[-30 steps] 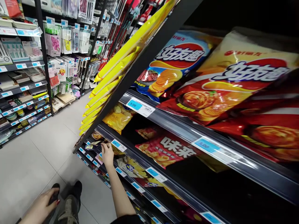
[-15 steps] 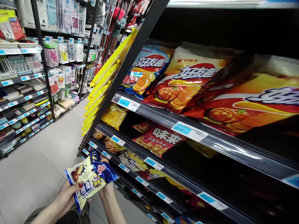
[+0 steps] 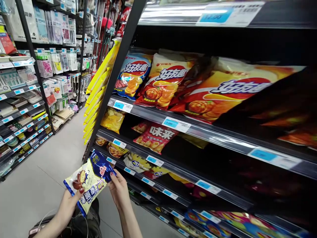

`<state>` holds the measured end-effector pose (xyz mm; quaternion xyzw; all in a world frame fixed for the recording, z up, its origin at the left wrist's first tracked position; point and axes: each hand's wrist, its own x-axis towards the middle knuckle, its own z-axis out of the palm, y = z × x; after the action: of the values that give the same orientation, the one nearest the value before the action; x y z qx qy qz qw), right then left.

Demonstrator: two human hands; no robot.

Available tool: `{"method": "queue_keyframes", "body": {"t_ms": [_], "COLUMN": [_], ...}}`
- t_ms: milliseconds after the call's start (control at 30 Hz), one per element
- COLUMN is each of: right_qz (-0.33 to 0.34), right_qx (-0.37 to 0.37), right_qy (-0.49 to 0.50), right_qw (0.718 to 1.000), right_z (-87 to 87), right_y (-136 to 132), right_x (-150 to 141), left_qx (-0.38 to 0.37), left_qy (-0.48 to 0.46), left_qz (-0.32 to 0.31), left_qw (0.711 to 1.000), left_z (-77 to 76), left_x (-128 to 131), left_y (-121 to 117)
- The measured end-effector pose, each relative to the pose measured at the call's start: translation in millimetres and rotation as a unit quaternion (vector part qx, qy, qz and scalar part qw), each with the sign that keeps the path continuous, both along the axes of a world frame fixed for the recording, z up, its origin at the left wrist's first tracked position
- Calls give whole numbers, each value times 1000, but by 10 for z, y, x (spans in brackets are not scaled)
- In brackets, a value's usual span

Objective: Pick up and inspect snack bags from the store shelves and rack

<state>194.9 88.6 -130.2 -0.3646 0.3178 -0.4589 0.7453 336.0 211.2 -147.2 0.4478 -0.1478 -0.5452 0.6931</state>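
Observation:
I hold a small snack packet [image 3: 89, 183], cream and blue with a brown picture, low in front of me. My left hand [image 3: 66, 206] grips its lower left edge with the thumb on the front. My right hand [image 3: 119, 190] pinches its right edge near the blue top corner. The packet is tilted, blue end up and to the right. It hangs just off the lower shelves of a snack rack [image 3: 158, 132] on my right.
The rack's sloped shelves carry large chip bags [image 3: 160, 84], a red snack bag [image 3: 155, 135] and blue price tags [image 3: 122, 105]. Yellow packs [image 3: 95, 96] hang on the rack's end. Across a grey tiled aisle [image 3: 44, 172] stand shelves of household goods [image 3: 27, 99].
A second ago my right hand reached into a low shelf and my left hung free. Both hands now hold the packet, drawn off the shelf, and my view has risen and pulled back.

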Motion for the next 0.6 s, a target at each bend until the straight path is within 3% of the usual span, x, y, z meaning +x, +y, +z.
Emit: {"method": "queue_keyframes", "body": {"t_ms": [267, 333, 400, 433, 467, 500, 600], "right_qz": [-24, -33, -44, -50, -56, -63, -84], "right_qx": [-10, -6, 3, 9, 17, 25, 48], "right_qy": [-20, -20, -17, -17, -15, -13, 18], "right_qw": [999, 999, 999, 999, 998, 998, 995], "right_z": [34, 9, -18, -30, -41, -51, -80], "right_y": [1, -12, -25, -31, -37, -42, -65], "right_x": [146, 161, 217, 272, 346, 441, 804], "left_qx": [1, -7, -22, -52, -97, -152, -248], "left_qy": [17, -45, -180, -280, -394, -512, -781], "left_qz": [33, 25, 13, 4, -1, -2, 7], "left_qw": [999, 999, 983, 959, 914, 845, 573], "left_z": [-73, -111, -133, -132, -121, -100, -4], "left_x": [16, 82, 162, 198, 227, 246, 247], "left_y": [-26, -22, -5, 5, 15, 22, 1]}}
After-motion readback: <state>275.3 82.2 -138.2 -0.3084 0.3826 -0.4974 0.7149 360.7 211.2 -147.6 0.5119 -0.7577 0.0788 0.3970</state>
